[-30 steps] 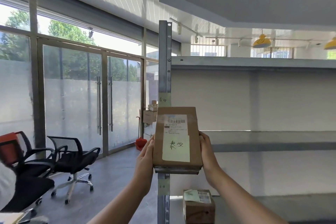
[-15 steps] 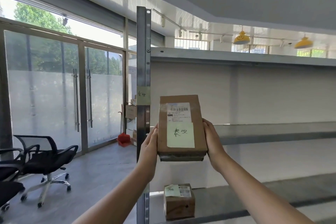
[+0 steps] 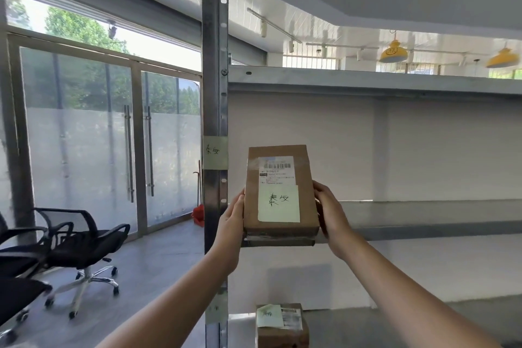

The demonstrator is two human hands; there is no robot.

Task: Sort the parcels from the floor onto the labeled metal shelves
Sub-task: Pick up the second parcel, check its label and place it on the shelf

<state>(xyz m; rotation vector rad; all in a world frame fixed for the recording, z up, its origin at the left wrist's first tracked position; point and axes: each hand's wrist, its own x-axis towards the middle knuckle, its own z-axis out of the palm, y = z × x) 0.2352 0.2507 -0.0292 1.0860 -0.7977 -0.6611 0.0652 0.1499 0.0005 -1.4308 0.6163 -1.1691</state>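
Cardboard is what we are carrying: a flat brown parcel (image 3: 281, 192), raised upright in the air in front of the left end of the middle shelf (image 3: 423, 220) and just to the right of the steel post (image 3: 214, 79). We are judging that the step in hand is matching and placing. The handwritten note (image 3: 278, 203) on the parcel seems to be showing the same characters as the tag (image 3: 215, 152) taped to the post, so this level is looking like the right home. To do it well we should be tipping the parcel flat, lifting its lower edge over the shelf lip, steering it clear of the post and sliding it in with the note facing outward. We should be letting go only once the shelf is bearing the weight. A smaller parcel (image 3: 282, 325) is sitting on the shelf below, its note too blurred to read. Our left hand (image 3: 230, 223) is clasping the parcel's left long edge, and our right hand (image 3: 330, 215) is clasping the right edge. Both hands are wrapping round the parcel, neither one loose.
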